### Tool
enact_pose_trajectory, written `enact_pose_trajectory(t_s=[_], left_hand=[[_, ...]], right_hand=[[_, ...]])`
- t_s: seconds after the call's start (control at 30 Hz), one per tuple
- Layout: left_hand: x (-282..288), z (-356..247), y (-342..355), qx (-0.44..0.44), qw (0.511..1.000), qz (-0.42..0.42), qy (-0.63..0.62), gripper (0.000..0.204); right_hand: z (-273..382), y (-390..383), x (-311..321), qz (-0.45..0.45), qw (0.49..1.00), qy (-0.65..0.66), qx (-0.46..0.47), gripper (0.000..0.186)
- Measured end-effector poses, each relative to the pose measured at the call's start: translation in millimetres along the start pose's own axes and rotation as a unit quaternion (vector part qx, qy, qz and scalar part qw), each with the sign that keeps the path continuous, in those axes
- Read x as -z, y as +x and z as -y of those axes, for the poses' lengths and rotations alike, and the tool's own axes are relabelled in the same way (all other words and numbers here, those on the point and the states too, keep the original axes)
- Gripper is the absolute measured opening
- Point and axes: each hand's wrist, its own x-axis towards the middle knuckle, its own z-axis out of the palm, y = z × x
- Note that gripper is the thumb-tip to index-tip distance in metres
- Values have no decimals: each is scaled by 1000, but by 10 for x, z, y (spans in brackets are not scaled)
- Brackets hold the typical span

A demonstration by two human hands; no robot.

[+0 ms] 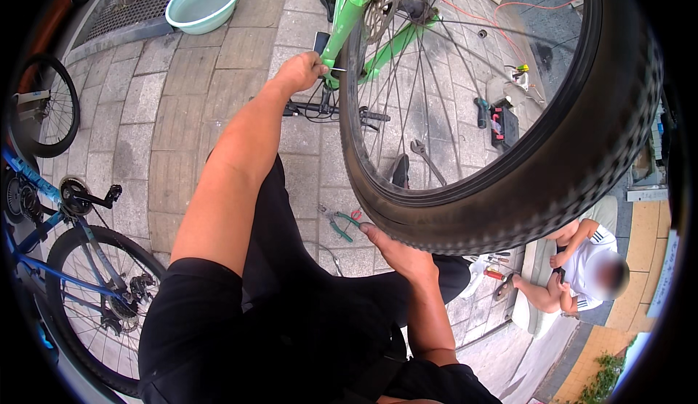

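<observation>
A bicycle wheel with a black knobby tire (523, 219) fills the upper right, close in front of me. Behind its spokes is a green fork (343, 30), with the handlebar (374, 116) low beneath it. The wheel's hub (416, 10) shows near the fork ends; I cannot tell whether it is seated in them. My left hand (299, 73) is closed on the green fork near its crown. My right hand (403, 255) supports the tire's near lower edge, thumb along the sidewall and the other fingers mostly hidden.
On the paving lie green-handled pliers (343, 228), an adjustable wrench (427, 160), a drill (481, 112) and a toolbox (503, 124). A basin of water (203, 4) stands far left. A blue bicycle (54, 219) is at left; a seated person (585, 259) is at right.
</observation>
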Motion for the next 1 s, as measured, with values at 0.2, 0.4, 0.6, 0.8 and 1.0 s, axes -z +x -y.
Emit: enact_pose_trajectory(t_s=[0.2, 0.4, 0.6, 0.8, 1.0], left_hand=[[-14, 24, 0, 0, 1000, -12, 4, 36], [-21, 23, 8, 1, 1000, -8, 5, 37], [-16, 19, 5, 1, 1000, -8, 0, 36], [-15, 28, 1, 4, 1000, -6, -4, 35], [-14, 20, 3, 6, 1000, -8, -5, 35]], right_hand=[[204, -44, 214, -51, 997, 14, 50, 56], [157, -194, 199, -174, 961, 145, 156, 30], [33, -115, -60, -130, 983, 76, 101, 19], [-129, -32, -260, -35, 999, 34, -9, 32], [22, 26, -184, 31, 998, 2, -58, 46]])
